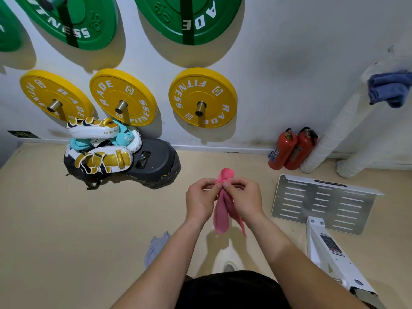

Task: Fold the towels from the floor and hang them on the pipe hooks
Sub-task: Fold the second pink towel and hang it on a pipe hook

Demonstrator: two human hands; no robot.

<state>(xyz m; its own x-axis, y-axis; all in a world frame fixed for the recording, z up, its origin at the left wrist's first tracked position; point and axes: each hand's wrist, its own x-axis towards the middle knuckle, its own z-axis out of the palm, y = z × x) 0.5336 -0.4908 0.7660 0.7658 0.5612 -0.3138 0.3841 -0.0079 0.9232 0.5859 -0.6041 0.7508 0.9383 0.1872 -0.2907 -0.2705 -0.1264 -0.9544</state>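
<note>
A: In the head view, where is the pink towel?

B: It is at the centre of the frame, a little below the middle, held in the air above the floor. Its top sticks up in a small loop over the fingers. The rest hangs down between the wrists in two narrow folds.

A: And the person's hands?

B: The left hand and the right hand meet at the towel's upper part, close together. Both have their fingers curled and pinch the cloth between thumb and fingertips.

A: Are there other towels?

B: A blue towel is draped on the white pipe at the upper right edge. A grey towel lies crumpled on the floor at lower centre-left, partly behind the left forearm.

A: What else is around?

B: Two red extinguishers stand at the pipe's foot, and a slotted metal plate lies at the right. Yellow discs and green discs hang on the wall, with a pile of pads on the floor under the yellow ones at left.
</note>
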